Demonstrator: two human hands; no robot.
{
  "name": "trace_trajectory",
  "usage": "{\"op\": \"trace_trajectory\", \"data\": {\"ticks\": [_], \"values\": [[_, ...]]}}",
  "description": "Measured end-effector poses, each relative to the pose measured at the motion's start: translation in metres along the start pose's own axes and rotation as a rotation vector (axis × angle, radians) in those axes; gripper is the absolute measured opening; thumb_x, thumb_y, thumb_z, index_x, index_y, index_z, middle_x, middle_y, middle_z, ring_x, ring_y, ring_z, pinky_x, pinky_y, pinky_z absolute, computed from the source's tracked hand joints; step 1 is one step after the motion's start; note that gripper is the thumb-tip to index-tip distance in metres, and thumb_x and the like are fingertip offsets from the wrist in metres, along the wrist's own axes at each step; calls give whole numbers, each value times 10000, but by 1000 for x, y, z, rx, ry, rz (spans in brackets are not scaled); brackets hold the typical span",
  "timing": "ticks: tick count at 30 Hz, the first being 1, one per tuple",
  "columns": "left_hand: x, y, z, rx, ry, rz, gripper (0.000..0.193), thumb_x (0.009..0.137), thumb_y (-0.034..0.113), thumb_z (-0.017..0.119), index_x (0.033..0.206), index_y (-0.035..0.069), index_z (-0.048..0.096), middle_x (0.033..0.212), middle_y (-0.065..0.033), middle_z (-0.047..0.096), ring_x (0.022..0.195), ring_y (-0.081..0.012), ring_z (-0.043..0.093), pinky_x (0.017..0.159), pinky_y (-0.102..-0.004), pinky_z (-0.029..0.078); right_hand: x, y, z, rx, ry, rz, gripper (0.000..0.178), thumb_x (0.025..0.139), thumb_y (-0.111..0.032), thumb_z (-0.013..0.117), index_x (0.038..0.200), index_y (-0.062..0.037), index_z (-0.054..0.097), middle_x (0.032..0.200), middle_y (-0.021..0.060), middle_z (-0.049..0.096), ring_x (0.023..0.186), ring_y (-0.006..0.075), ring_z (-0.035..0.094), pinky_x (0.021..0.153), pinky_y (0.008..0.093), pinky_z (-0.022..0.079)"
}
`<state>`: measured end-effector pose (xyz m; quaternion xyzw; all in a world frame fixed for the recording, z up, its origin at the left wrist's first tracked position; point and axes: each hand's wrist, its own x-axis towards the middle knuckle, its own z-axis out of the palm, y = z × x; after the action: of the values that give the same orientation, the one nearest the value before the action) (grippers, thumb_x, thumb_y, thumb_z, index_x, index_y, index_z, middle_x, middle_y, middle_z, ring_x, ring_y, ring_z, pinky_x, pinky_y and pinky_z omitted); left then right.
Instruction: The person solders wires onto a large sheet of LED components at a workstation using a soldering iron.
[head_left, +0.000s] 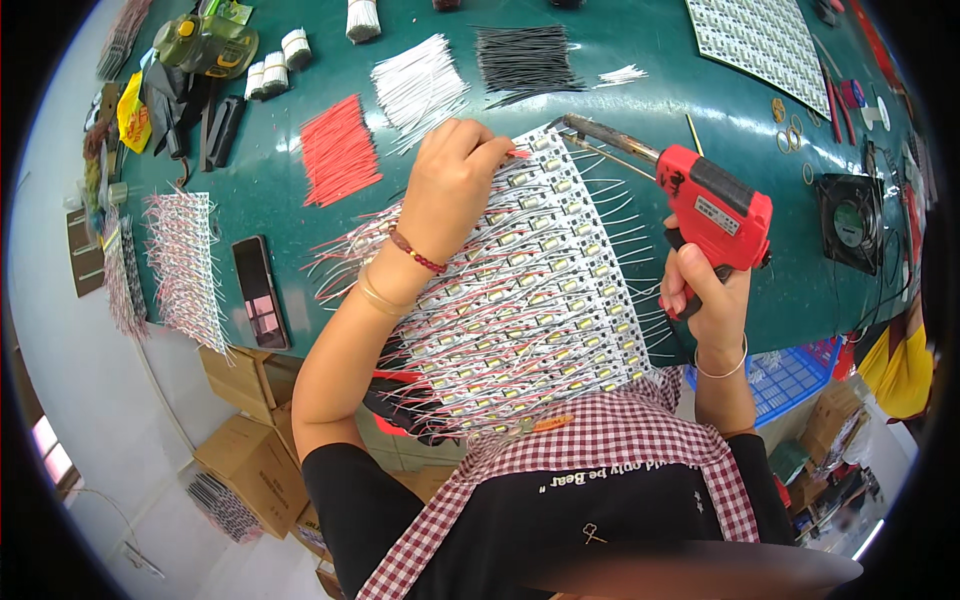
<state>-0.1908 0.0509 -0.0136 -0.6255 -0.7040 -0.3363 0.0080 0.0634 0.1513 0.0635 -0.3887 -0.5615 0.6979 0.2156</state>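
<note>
A white LED circuit board panel (pixel 540 260) lies in front of me, with red and white wires sticking out of its rows on both sides. My left hand (pixel 455 165) reaches over its far left part, finger and thumb pinched on a short red wire (pixel 517 154) at the far row. My right hand (pixel 705 290) grips the handle of a red soldering gun (pixel 715 205). The gun points left, its thin dark tip (pixel 567 121) just above the panel's far edge. Whether the tip touches anything is too small to tell.
Bundles of red wires (pixel 340 150), white wires (pixel 418 85) and black wires (pixel 527 62) lie on the green table (pixel 620 110). A phone (pixel 260 292) and a wired panel (pixel 185 262) are at left. A black fan (pixel 850 222) stands at right; another LED panel (pixel 760 48) lies far right.
</note>
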Motion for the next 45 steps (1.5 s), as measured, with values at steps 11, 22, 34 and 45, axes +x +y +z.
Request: {"op": "trace_trajectory", "data": {"ticks": [11,22,34,45], "values": [[-3,1,1,71,-19,35,206,720,-1,590,914,36,649,833,-73,552,823,-244,528,752,-344,445,-5,0,-1,36,-3,-2,316,893,-133,571,1129,68,510,567,51,497,393,87,425,387,225,379],[-2,-10,-33,120,-130,75,189,732,-35,649,912,20,641,820,-87,572,786,-268,539,703,-362,468,-15,-8,-15,136,82,-37,281,868,-59,563,1100,94,524,553,38,501,393,85,434,392,232,378],[-32,-11,-59,150,-78,-94,142,792,-17,633,932,-3,647,833,-117,584,791,-295,563,682,-367,464,-11,42,-7,678,-321,175,399,915,-324,595,1170,-32,496,1322,220,463,1310,349,398,1041,562,380],[-31,-5,-46,-10,81,-220,98,795,-24,629,887,9,641,846,-98,617,765,-265,601,668,-324,480,-30,54,-17,771,-322,105,406,906,-358,608,1179,-97,460,1433,257,338,1391,395,258,1058,614,317]]}}
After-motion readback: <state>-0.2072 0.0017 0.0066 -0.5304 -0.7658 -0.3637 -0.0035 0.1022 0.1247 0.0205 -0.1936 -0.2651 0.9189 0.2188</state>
